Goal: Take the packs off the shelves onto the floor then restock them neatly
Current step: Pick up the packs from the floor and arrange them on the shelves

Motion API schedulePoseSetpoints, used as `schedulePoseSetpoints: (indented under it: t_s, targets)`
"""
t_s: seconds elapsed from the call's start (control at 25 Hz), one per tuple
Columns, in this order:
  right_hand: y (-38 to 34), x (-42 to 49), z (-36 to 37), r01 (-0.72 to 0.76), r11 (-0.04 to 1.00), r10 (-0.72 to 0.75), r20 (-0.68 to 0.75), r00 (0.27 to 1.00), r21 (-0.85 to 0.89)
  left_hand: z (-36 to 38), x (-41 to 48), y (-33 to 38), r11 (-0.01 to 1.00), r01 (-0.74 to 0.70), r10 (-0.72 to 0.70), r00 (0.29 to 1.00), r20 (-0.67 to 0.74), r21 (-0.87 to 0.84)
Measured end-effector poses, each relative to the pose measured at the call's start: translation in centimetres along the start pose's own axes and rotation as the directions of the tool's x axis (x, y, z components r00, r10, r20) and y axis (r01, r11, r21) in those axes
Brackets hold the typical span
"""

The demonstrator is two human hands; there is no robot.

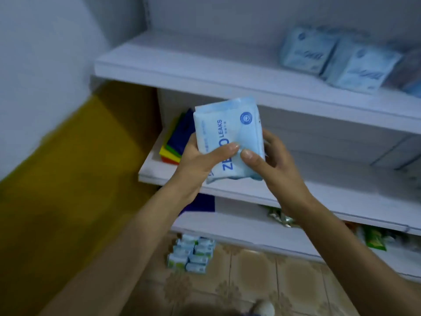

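- Surroundings first: a white shelf unit (182,62) sits in a corner, and the wall (45,65) is white up top and mustard yellow lower down.
- Two pale blue plastic packs (303,51) lean side by side at the right of the top shelf. They're well away from the hands and pretty blurry.
- On the middle shelf (330,179) a flat stack of coloured packs (175,142) (dark blue, green, yellow, orange) sits at the left end, just behind the left hand.
- The bottom shelf (227,229) has greenish crinkly snack packets (374,239), partly hidden by the right forearm.
- Down on the beige patterned tile floor (250,265) is a tight cluster of small white-and-green packs (191,254).
- The main thing is a light blue soft plastic pack printed "ZERO LEAKS" (229,140). It's held in the air in front of the shelf unit, at about middle-shelf height.
- Nothing sits between the pack and the shelves.
- Its long axis runs roughly bottom to top in view, with the top end tipped toward the top shelf. The printed face is toward the camera and the lettering reads upward along its length.
- The left hand (200,158) grips the lower left edge with its thumb across the front.
- The right hand (273,160) grips the right edge with its thumb on the front and its fingers curled round behind.
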State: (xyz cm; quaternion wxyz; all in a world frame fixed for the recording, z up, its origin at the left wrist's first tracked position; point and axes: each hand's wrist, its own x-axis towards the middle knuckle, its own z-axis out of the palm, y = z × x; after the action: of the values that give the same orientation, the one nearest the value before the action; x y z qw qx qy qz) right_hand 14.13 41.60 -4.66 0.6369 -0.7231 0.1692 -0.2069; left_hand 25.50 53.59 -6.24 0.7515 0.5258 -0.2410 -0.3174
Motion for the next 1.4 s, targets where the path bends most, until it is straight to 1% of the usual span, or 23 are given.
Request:
schedulePoseSetpoints:
  t_s: [0.12, 0.28, 0.4, 0.48, 0.56, 0.64, 0.84, 0.92, 1.0, 1.12, 1.2, 1.32, 1.4]
  targets:
    - [-4.3, -0.8, -3.8, 0.109, 0.993, -0.11, -0.017, 0.994, -0.049, 4.6, 0.8, 3.9, 0.992, -0.121, 0.118, 0.987, 0.111, 0.023]
    - [-9.0, -1.2, -8.6, 0.187, 0.976, -0.192, -0.039, 0.981, -0.116, 10.6, 2.8, 7.2, 0.97, -0.23, 0.216, 0.963, 0.164, 0.074]
    - [-12.4, -0.8, -12.9, 0.247, 0.963, -0.255, -0.061, 0.965, -0.11, 15.0, 4.1, 9.5, 0.966, -0.255, 0.245, 0.953, 0.179, 0.037]
    - [-14.0, -1.3, -15.6, 0.264, 0.962, -0.268, -0.062, 0.961, -0.076, 17.2, 4.4, 10.4, 0.967, -0.255, 0.242, 0.94, 0.241, 0.023]
    - [-14.5, -1.9, -17.7, 0.258, 0.965, -0.26, -0.043, 0.965, -0.049, 18.8, 4.3, 10.6, 0.967, -0.251, 0.229, 0.933, 0.279, 0.046]
    - [-14.3, -2.7, -19.3, 0.248, 0.968, -0.249, -0.018, 0.968, -0.042, 20.5, 3.9, 10.2, 0.974, -0.222, 0.204, 0.943, 0.264, 0.042]
    - [-11.9, -5.3, -22.8, 0.217, 0.975, -0.217, 0.005, 0.976, -0.055, 24.9, 2.4, 7.5, 0.985, -0.168, 0.16, 0.975, 0.152, 0.037]
    - [-10.6, -5.9, -24.6, 0.211, 0.977, -0.212, -0.029, 0.977, -0.023, 26.4, 2.0, 6.2, 0.986, -0.165, 0.159, 0.978, 0.138, 0.031]
    - [-9.6, -6.2, -26.1, 0.197, 0.979, -0.193, -0.075, 0.978, 0.048, 27.5, 1.7, 4.9, 0.985, -0.166, 0.16, 0.979, 0.126, 0.041]
    - [-8.2, -6.3, -27.7, 0.171, 0.978, -0.161, -0.088, 0.983, 0.122, 28.4, 1.4, 3.4, 0.984, -0.166, 0.16, 0.982, 0.098, 0.058]
    - [-7.2, -6.2, -28.3, 0.164, 0.972, -0.145, -0.122, 0.982, 0.167, 28.3, 1.4, 2.9, 0.984, -0.171, 0.168, 0.984, 0.062, 0.049]
    - [-6.1, -5.5, -29.5, 0.171, 0.941, -0.104, -0.231, 0.967, 0.292, 27.5, 2.0, 2.7, 0.987, -0.158, 0.158, 0.987, -0.016, 0.006]
    - [-5.8, -5.0, -30.2, 0.17, 0.922, -0.078, -0.264, 0.961, 0.347, 26.6, 2.7, 2.4, 0.99, -0.144, 0.144, 0.989, -0.032, 0.008]
